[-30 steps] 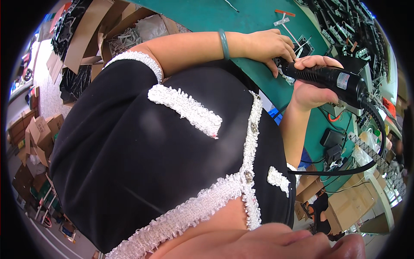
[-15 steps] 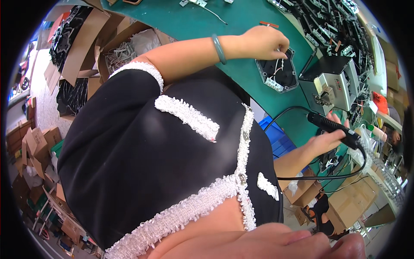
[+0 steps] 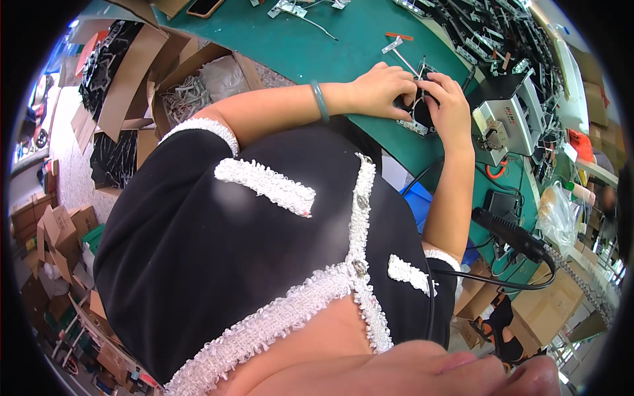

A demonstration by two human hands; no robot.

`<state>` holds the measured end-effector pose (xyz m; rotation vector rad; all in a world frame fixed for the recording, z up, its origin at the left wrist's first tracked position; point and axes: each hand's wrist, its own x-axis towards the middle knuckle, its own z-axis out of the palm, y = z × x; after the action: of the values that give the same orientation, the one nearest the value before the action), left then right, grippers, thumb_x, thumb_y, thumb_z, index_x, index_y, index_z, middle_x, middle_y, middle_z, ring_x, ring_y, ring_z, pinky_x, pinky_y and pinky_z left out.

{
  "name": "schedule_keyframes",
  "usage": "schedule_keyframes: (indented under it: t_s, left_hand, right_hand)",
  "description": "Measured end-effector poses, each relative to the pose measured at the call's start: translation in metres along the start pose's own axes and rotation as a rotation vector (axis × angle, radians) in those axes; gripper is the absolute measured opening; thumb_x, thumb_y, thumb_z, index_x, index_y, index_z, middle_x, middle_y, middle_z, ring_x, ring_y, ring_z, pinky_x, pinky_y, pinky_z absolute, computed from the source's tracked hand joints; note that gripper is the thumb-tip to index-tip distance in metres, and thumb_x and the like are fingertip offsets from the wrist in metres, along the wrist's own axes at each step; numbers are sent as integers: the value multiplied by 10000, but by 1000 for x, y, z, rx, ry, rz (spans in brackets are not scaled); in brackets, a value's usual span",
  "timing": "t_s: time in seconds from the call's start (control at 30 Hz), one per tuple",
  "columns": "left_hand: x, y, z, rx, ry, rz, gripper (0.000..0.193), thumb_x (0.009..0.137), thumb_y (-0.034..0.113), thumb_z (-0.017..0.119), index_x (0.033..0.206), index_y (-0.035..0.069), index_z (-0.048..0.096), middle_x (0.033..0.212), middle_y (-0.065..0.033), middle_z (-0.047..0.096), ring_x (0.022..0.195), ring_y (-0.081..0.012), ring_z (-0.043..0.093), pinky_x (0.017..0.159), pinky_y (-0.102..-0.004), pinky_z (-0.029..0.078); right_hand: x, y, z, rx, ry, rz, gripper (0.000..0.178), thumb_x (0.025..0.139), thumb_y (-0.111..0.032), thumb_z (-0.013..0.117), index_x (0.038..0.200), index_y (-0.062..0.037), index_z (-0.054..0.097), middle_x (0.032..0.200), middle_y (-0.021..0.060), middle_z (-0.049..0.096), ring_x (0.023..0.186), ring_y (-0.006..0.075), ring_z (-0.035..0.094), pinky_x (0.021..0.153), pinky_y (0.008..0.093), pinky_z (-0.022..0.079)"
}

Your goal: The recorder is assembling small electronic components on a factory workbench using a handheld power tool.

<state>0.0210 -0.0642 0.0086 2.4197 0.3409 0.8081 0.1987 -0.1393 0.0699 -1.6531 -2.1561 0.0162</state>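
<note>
Both hands meet over a black plastic housing (image 3: 430,71) on the green bench, covering most of it. My left hand (image 3: 388,91) has its thumb and forefinger bent together at a thin white wire (image 3: 417,100). From the other side, my right hand (image 3: 450,109) closes its fingertips at the same wire, almost touching the left. Beneath them, a small white board (image 3: 415,127) shows in the housing. A white lead with a flat end piece (image 3: 392,45) runs out beyond the fingers. A black corded tool, like an electric screwdriver (image 3: 508,232), hangs beside my right arm.
A grey and black box-shaped machine (image 3: 505,122) stands right of the housing. Many black-and-silver parts (image 3: 489,39) are heaped at the far right. A phone (image 3: 205,6) and loose white pieces (image 3: 287,9) lie at the far edge. Open cartons (image 3: 198,82) stand left.
My right hand has let go of the black corded tool and come up to the housing beside my left hand. The tool now hangs lower. A white lead now lies out beyond the housing.
</note>
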Motion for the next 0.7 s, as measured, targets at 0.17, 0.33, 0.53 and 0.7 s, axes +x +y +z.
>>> schedule_keyframes:
  t_s: [0.17, 0.33, 0.53, 0.7]
  left_hand:
    - [-3, 6, 2, 10, 33, -56, 237, 704, 265, 738, 780, 147, 547, 794, 11, 535, 799, -209, 531, 711, -351, 380]
    - [-5, 6, 4, 67, 72, -83, 220, 721, 242, 707, 799, 146, 525, 793, 26, 539, 835, -200, 532, 785, -367, 335]
    - [-6, 5, 4, -30, 47, -110, 236, 723, 263, 705, 837, 148, 532, 788, 22, 565, 862, -197, 562, 814, -366, 344]
    - [-6, 5, 7, -150, 65, -136, 268, 733, 250, 714, 906, 150, 534, 804, 35, 580, 851, -182, 576, 807, -361, 347]
  right_hand:
    - [9, 6, 1, -34, 67, -136, 167, 751, -26, 673, 909, -81, 674, 1058, 54, 661, 991, 265, 610, 852, 366, 494]
    - [-8, -20, -22, 9, -76, 44, 132, 782, -47, 682, 911, -59, 659, 973, 44, 668, 837, 235, 640, 735, 333, 504]
    - [-15, -20, -37, 485, -191, 447, 95, 838, -59, 691, 910, -12, 651, 775, -4, 621, 675, 60, 566, 595, 211, 444]
    - [-34, -7, -15, 554, 53, 544, 94, 857, -57, 691, 930, -5, 665, 771, -26, 620, 649, 31, 530, 569, 182, 413]
